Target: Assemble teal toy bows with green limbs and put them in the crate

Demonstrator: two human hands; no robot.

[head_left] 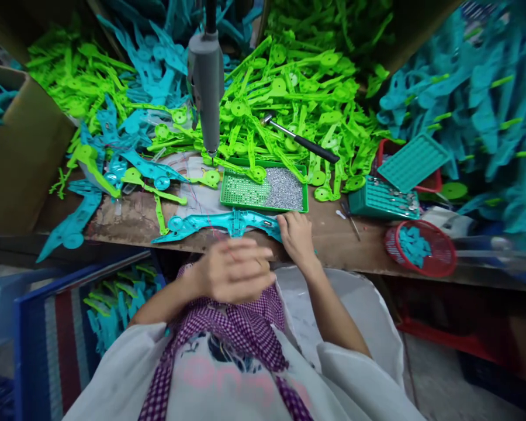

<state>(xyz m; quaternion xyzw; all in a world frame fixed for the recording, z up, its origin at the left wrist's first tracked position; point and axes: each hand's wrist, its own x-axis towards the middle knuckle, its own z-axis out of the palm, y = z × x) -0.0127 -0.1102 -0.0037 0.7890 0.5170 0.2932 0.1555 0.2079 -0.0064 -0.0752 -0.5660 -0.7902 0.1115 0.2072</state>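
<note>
Blue bow-shaped part: 1 long piece lying flat near the front edge of the bench, just below the green tray, with a square block at its middle.
Right hand: at the right end of that part, fingers bent and touching it.
Right grip: narrow, but whether the fingers pinch the part or only rest against it, I cannot tell.
Left hand: raised in front of the bench edge, below the middle of the part, blurred, fingers partly curled.
Left grip: I cannot tell whether it holds anything.
Red strand: a thin line crossing the part and running down towards the left hand.
Green tray: directly behind the part, small silver bits filling its right side.
Power screwdriver: grey, hanging upright, tip down, above and left of the tray.
Hammer: black-handled, lying on the heap of lime-green parts.
Small tool: thin, on the bench right of the right hand.
Right side: a teal box and a red basket holding small blue pieces.
Left side: a cardboard box beside more blue and lime-green parts.
</note>
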